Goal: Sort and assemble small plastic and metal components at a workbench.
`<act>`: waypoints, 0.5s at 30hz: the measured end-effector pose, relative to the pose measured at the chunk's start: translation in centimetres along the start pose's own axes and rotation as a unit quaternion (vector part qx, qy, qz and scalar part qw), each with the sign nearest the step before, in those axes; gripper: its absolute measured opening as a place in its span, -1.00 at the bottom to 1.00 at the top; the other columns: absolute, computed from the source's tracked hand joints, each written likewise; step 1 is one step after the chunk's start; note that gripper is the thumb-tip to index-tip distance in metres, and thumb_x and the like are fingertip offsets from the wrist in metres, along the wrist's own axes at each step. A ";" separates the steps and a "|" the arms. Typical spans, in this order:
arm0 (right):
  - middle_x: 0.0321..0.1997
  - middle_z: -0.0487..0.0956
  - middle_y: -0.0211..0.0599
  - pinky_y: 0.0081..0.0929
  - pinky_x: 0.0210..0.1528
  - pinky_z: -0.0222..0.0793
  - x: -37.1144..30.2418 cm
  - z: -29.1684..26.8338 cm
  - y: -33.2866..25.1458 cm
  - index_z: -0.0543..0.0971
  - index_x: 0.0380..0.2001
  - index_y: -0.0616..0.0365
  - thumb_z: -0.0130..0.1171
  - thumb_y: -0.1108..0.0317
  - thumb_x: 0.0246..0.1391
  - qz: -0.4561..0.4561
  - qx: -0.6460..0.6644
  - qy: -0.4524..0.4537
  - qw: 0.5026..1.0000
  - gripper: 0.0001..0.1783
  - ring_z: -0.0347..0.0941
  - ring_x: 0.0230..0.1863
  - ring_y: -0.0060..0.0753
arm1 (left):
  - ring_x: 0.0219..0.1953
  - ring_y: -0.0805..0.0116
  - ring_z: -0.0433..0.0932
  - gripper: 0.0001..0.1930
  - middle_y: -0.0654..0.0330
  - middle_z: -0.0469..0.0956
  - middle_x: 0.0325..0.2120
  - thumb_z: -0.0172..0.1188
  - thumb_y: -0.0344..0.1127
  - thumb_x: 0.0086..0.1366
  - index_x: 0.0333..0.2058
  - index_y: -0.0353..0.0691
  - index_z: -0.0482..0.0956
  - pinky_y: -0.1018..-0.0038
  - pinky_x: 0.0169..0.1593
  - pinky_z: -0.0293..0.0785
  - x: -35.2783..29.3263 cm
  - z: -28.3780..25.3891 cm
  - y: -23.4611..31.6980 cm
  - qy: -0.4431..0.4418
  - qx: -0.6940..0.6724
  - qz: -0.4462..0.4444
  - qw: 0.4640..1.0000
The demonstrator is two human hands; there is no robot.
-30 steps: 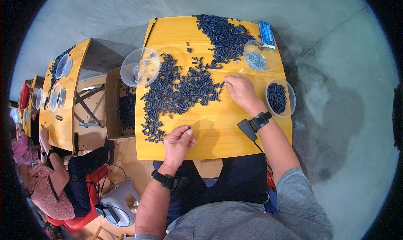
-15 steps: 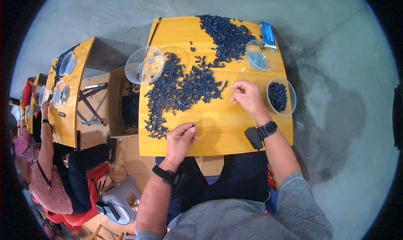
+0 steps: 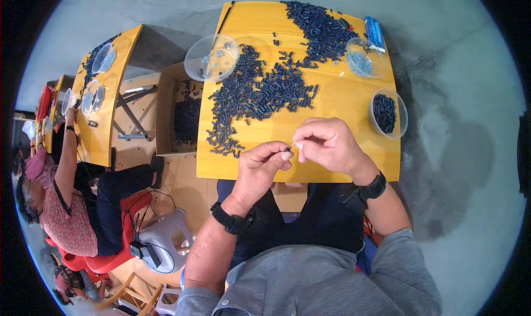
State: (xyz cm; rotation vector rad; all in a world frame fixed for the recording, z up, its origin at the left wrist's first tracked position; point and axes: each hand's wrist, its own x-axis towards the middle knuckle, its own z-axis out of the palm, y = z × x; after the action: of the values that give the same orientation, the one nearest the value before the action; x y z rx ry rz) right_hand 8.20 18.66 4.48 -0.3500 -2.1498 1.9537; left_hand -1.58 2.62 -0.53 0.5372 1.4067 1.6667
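Observation:
My left hand (image 3: 258, 169) pinches a small black tube piece (image 3: 287, 149) between thumb and fingertips, over the near edge of the yellow table (image 3: 343, 106). Right beside it, my right hand (image 3: 332, 145) is closed in a pinch, its fingertips almost meeting the piece. Whatever those fingertips hold is pale and too small to name. Beyond my hands spreads a heap of short black tube pieces (image 3: 265, 92). On the right stands a clear tub (image 3: 402, 119) with more black pieces. Behind it, another clear tub (image 3: 379, 67) contains small light-blue parts.
A clear tub (image 3: 193, 56) with a few small parts overhangs the table's left edge. A second black heap (image 3: 318, 31) and a blue box (image 3: 374, 34) lie at the back. Left are a cardboard box (image 3: 165, 111), another yellow table (image 3: 113, 122) and a seated person (image 3: 74, 216).
My right hand has come down and left to meet my left hand, which has shifted right with the black tube piece. The view has tilted, moving the table up and right in the picture.

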 end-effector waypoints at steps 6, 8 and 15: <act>-0.59 0.44 -0.30 -0.52 -0.60 0.27 -0.2 0.5 -0.7 0.53 -0.49 0.23 0.07 0.59 -0.05 -0.077 -0.115 -0.027 0.990 -0.93 0.41 -0.62 -0.48 | -0.42 0.53 0.53 -0.89 0.23 0.58 -0.47 0.15 -0.52 0.21 -0.28 -0.35 0.58 0.60 -0.30 0.47 -0.5 0.1 0.5 -0.010 0.017 0.026 0.999; -0.60 0.43 -0.27 -0.46 -0.58 0.27 -0.2 0.6 -0.6 0.52 -0.50 0.21 0.08 0.59 -0.09 -0.093 -0.139 -0.025 0.986 -0.93 0.40 -0.60 -0.37 | -0.43 0.53 0.53 -0.89 0.23 0.58 -0.48 0.16 -0.52 0.21 -0.28 -0.36 0.58 0.61 -0.31 0.47 -0.6 0.0 0.5 -0.009 0.012 0.030 0.999; -0.61 0.42 -0.23 -0.40 -0.54 0.28 -0.1 0.8 -0.9 0.51 -0.51 0.21 0.10 0.57 -0.10 -0.100 -0.164 -0.023 0.981 -0.96 0.39 -0.58 -0.26 | -0.45 0.54 0.52 -0.89 0.24 0.58 -0.50 0.17 -0.52 0.20 -0.28 -0.37 0.58 0.62 -0.33 0.45 -0.6 0.0 1.1 -0.010 0.035 0.019 0.999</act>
State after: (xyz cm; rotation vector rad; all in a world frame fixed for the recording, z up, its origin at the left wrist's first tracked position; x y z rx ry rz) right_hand 7.98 17.82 5.29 -0.1336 -2.4322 1.5150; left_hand -1.62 2.15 0.58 0.6219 1.4516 1.6425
